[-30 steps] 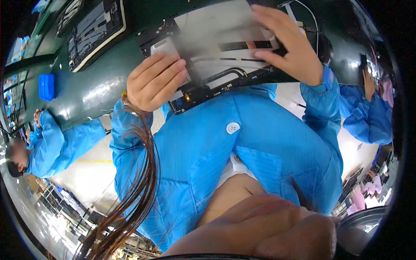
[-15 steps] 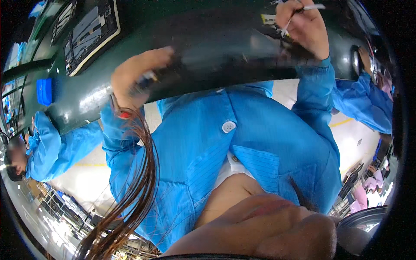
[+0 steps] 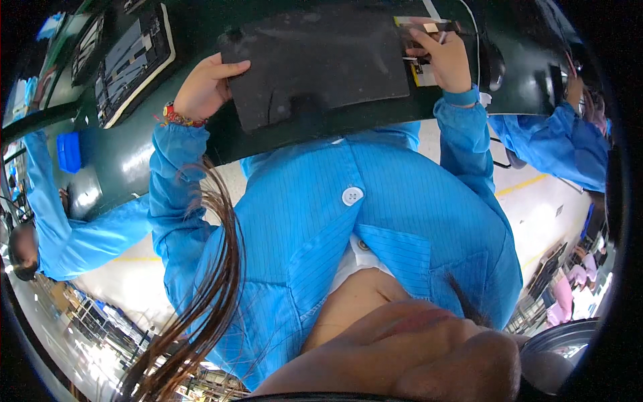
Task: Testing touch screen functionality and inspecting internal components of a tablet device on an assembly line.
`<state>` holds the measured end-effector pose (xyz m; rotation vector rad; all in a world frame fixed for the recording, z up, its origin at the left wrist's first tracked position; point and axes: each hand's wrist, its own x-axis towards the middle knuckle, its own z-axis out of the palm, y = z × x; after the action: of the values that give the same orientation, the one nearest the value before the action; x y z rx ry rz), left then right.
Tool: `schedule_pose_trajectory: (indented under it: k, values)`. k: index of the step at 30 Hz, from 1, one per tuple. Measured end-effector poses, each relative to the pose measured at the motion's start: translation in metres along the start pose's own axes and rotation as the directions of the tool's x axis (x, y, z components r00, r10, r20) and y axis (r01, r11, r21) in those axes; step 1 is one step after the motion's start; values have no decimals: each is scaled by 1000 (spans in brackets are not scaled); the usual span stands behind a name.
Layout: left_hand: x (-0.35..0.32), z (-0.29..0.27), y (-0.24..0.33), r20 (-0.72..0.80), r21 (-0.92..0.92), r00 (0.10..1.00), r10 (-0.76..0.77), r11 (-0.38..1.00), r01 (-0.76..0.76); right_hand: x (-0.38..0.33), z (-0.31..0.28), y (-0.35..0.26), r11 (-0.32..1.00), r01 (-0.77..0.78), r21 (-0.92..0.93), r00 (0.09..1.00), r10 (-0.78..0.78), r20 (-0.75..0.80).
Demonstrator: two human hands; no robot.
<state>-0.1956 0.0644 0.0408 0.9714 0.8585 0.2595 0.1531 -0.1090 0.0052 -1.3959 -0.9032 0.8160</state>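
A flat, dark grey rectangular panel (image 3: pixel 321 67) lies in front of me, slightly tilted across the dark green table. My left hand (image 3: pixel 201 87) grips its left edge, thumb on top and the other fingers partly hidden beneath. At the panel's right end, my right hand (image 3: pixel 445 60) is closed with bent fingers; a thin white stick-like piece pokes out by them. What exactly the fingers hold is unclear. Beside and under that hand lies a yellow-edged piece (image 3: pixel 423 75) with white and black parts.
To the left, an opened tablet-like device (image 3: pixel 137 63) shows its inner parts. A blue box (image 3: pixel 68 152) stands near the table edge. A white cable (image 3: pixel 477 40) runs beyond my right hand, beside a dark rounded object (image 3: pixel 494 67). Co-workers in blue sit on both sides.
The dark panel has come into place between my hands. My left hand has stopped its blurred motion and taken the panel's left edge; my right hand has moved slightly left and down.
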Motion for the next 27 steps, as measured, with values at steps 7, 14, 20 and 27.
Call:
schedule_pose_trajectory:
  k: [7,14,20,27]
  values:
    - [-8,8,43,-261,893,964,50,391,221,-5,-10,-31,923,-175,-341,979,127,-157]
    - [7,99,16,700,713,594,396,-363,-599,-7,-62,-3,979,-108,-170,991,93,-97]
    - [53,173,-37,905,421,324,275,-466,-779,-11,-83,6,972,-55,-227,995,72,64]
    - [70,164,-36,869,484,466,165,-471,-738,-10,-79,-5,954,-62,-293,993,88,77]
